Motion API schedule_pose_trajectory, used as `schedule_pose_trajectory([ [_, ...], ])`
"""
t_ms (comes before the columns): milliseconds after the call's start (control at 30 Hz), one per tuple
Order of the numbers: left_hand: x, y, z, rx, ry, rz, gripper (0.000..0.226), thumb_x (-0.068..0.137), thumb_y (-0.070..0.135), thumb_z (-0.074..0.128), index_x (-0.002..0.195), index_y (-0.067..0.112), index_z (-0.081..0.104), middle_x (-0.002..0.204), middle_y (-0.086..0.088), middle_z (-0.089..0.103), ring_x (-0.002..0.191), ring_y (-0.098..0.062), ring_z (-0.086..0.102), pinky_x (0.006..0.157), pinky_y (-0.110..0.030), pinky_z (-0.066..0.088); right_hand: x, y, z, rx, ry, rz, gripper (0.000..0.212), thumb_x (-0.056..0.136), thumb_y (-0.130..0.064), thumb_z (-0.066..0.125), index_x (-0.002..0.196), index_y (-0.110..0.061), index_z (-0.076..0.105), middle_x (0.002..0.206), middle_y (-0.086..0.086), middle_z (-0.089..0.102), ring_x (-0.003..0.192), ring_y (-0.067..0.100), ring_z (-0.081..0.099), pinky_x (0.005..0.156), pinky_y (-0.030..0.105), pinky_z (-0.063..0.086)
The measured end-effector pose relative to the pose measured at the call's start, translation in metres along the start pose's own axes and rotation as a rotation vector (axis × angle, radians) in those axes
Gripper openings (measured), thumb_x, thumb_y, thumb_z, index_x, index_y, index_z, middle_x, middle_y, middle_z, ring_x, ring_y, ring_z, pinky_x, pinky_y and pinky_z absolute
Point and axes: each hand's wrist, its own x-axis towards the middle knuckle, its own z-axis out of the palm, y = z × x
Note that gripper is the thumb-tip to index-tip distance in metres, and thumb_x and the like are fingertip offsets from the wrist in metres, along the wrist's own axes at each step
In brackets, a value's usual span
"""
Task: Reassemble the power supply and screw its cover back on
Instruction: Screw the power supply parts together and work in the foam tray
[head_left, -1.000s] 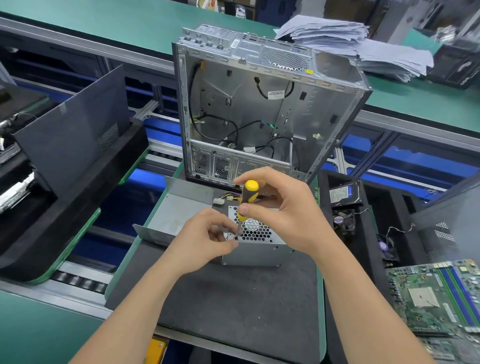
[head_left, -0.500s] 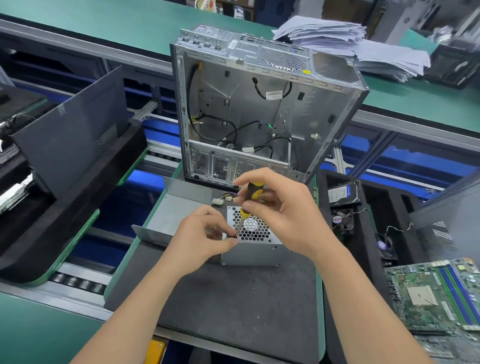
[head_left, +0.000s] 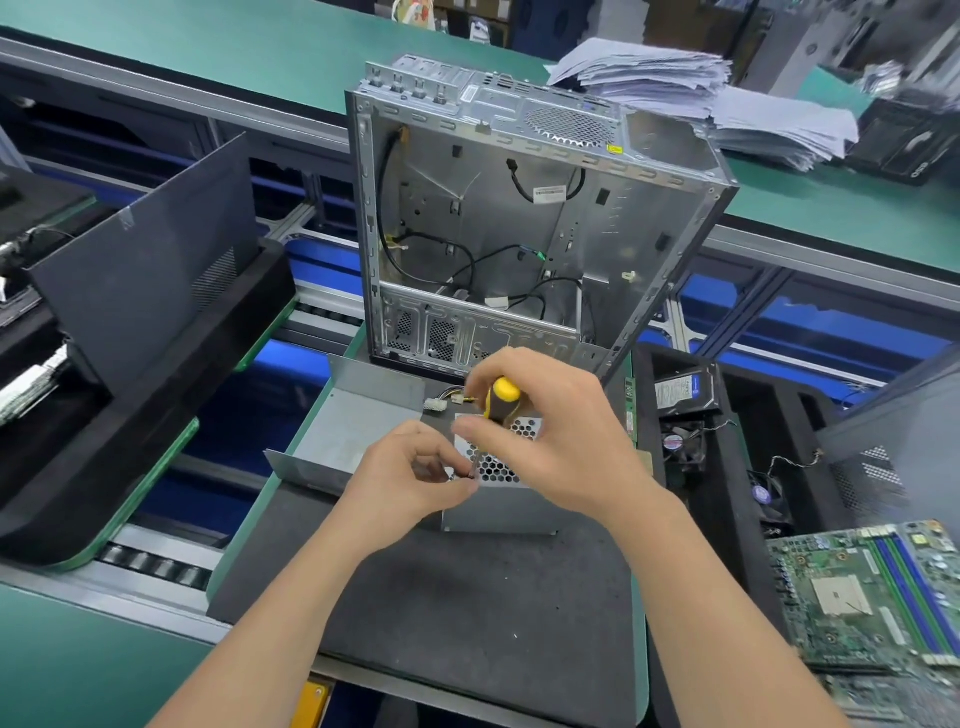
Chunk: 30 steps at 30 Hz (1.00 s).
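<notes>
One screwdriver (head_left: 500, 402), near-upright, tip down.

Work surface: black foam mat (head_left: 467, 597) on a green-edged pallet (head_left: 244, 540), the pallet sitting on a roller conveyor (head_left: 150, 566).

On the mat:
- grey power supply (head_left: 498, 512), flat, honeycomb grille up, near the centre
- bent grey metal cover panel (head_left: 353, 431) just left of it, flanges turned up, overhanging the mat's left side
- open PC chassis (head_left: 519, 234), upright at the far edge, open side facing the camera

Right: black foam tray (head_left: 727, 519) holds a hard drive (head_left: 680, 392) and two small fans (head_left: 683, 447). A motherboard (head_left: 872, 597) lies nearer; its support is unclear.

Left: second black tray (head_left: 104, 467), with a dark side panel (head_left: 145, 260) standing tilted in it.

Far side: green bench (head_left: 234, 52) with a loose stack of papers (head_left: 701, 98).
</notes>
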Motion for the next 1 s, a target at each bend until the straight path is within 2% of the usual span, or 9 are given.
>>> schedule_pose_trajectory([
  [100,0.0,0.002,-0.002,-0.019,-0.017,0.003,0.018,0.077,0.015,0.09,0.077,0.03,0.079,0.093,0.011,0.061,0.071,-0.009,0.064,0.072,-0.02,0.052,-0.004,-0.001,-0.002,0.251,-0.117,0.047,0.036,0.097,0.002,0.064,0.127,-0.019,0.063,0.116,-0.007,0.073,0.112,0.019,0.071,0.092,0.044,0.059],
  [267,-0.002,0.004,-0.002,0.004,0.002,0.05,0.017,0.076,0.021,0.091,0.082,0.032,0.08,0.093,0.018,0.059,0.068,-0.003,0.057,0.068,-0.011,0.046,0.003,-0.001,0.004,0.072,0.055,0.071,0.024,0.086,-0.02,0.087,0.105,-0.017,0.073,0.082,-0.005,0.073,0.078,0.015,0.07,0.073,0.038,0.058],
  [333,-0.001,0.006,-0.001,-0.003,0.038,0.063,0.017,0.073,0.02,0.093,0.077,0.031,0.081,0.092,0.014,0.061,0.066,-0.004,0.055,0.065,-0.012,0.044,0.005,-0.001,0.005,0.022,0.082,0.058,0.023,0.087,-0.024,0.087,0.104,-0.018,0.074,0.083,-0.004,0.07,0.077,0.016,0.066,0.071,0.037,0.056],
  [433,0.003,0.007,-0.004,0.026,0.006,0.08,0.015,0.075,0.021,0.093,0.076,0.03,0.08,0.092,0.006,0.063,0.071,-0.023,0.058,0.065,-0.018,0.045,0.003,-0.001,0.001,0.214,-0.08,0.035,0.042,0.097,-0.001,0.065,0.133,-0.022,0.067,0.116,-0.009,0.073,0.111,0.015,0.07,0.091,0.036,0.06],
  [500,0.004,0.007,-0.008,0.049,-0.037,0.106,0.013,0.078,0.022,0.091,0.08,0.03,0.081,0.092,0.006,0.063,0.073,-0.022,0.058,0.066,-0.018,0.046,0.0,-0.001,-0.001,0.326,-0.13,0.064,0.053,0.096,0.008,0.059,0.139,-0.022,0.063,0.126,-0.006,0.072,0.12,0.017,0.071,0.098,0.039,0.06],
  [700,0.005,0.01,-0.005,0.023,-0.036,0.132,0.017,0.076,0.023,0.09,0.085,0.029,0.077,0.082,0.008,0.076,0.069,-0.004,0.061,0.068,-0.022,0.049,0.009,-0.004,0.005,0.149,0.046,0.093,0.036,0.08,-0.007,0.086,0.112,-0.02,0.076,0.092,-0.002,0.073,0.088,0.019,0.073,0.08,0.04,0.06],
  [833,0.009,0.015,-0.004,-0.002,-0.076,0.126,0.02,0.078,0.01,0.087,0.077,0.028,0.08,0.079,0.009,0.077,0.07,0.004,0.061,0.068,-0.007,0.043,0.008,0.002,-0.001,0.227,-0.066,0.04,0.033,0.092,-0.001,0.071,0.118,-0.02,0.074,0.104,-0.003,0.074,0.101,0.022,0.072,0.087,0.045,0.06],
  [900,0.009,0.017,-0.007,-0.039,-0.128,0.113,0.021,0.082,0.002,0.082,0.081,0.024,0.081,0.081,0.005,0.078,0.074,0.001,0.066,0.073,-0.009,0.047,0.006,0.004,-0.005,0.368,-0.155,0.058,0.037,0.096,0.008,0.063,0.124,-0.015,0.071,0.115,0.001,0.075,0.114,0.026,0.071,0.097,0.047,0.059],
  [1000,0.01,0.017,-0.011,-0.142,-0.092,0.104,0.022,0.096,-0.002,0.065,0.092,0.015,0.078,0.082,0.003,0.077,0.078,-0.008,0.069,0.078,-0.015,0.051,0.005,0.005,-0.005,0.33,-0.079,0.111,0.029,0.092,0.004,0.073,0.114,-0.014,0.072,0.102,-0.001,0.077,0.103,0.024,0.076,0.088,0.045,0.063],
])
